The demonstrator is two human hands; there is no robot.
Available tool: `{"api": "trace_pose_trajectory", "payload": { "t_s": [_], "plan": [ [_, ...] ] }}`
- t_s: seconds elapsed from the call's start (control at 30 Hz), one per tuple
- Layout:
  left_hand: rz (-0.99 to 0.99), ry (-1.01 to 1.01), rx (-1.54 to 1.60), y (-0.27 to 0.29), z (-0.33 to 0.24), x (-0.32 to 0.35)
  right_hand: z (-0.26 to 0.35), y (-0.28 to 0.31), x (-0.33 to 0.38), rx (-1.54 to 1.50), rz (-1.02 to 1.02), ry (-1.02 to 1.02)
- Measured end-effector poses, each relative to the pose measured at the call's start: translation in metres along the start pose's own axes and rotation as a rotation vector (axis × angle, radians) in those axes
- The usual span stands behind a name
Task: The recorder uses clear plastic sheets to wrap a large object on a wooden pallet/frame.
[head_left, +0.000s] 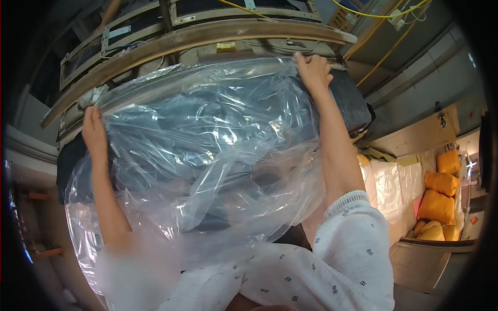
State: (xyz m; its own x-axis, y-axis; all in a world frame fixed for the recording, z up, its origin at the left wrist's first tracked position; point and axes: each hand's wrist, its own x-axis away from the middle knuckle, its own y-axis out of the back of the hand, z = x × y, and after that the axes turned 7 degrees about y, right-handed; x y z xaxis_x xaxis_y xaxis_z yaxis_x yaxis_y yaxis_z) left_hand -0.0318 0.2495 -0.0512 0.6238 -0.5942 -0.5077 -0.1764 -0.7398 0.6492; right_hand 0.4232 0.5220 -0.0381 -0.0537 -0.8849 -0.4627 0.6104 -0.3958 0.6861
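A large clear plastic sheet (218, 137), creased and shiny, is stretched between my two hands and hangs down towards my lap. Its far edge runs along the machine's front, just below a long wooden bar (207, 37). At the left end of that edge, my left hand (94, 128) is closed on the plastic. My right hand (314, 71) grips the sheet's far right corner, fingers curled and partly hidden from view. Beneath the plastic, a dark padded surface (348, 101) shows through and sticks out at the right.
Behind the bar stands a metal frame (124, 39) with cables. Yellow cords (386, 58) hang at the upper right, near a white socket (397, 20). To the right, orange bundles (437, 206) and wrapped pale packs (389, 189) lie beyond a wooden board (415, 132).
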Motion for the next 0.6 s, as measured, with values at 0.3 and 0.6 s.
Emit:
{"api": "trace_pose_trajectory", "payload": {
  "t_s": [0.3,0.6],
  "plan": [
    [0.045,0.082,-0.020,0.104,-0.007,0.051,0.003,0.109,0.059,-0.933,0.650,0.023],
    [0.200,-0.455,0.220,0.059,-0.235,0.099,0.023,0.189,0.125,-1.026,0.721,0.040]
  ]
}}
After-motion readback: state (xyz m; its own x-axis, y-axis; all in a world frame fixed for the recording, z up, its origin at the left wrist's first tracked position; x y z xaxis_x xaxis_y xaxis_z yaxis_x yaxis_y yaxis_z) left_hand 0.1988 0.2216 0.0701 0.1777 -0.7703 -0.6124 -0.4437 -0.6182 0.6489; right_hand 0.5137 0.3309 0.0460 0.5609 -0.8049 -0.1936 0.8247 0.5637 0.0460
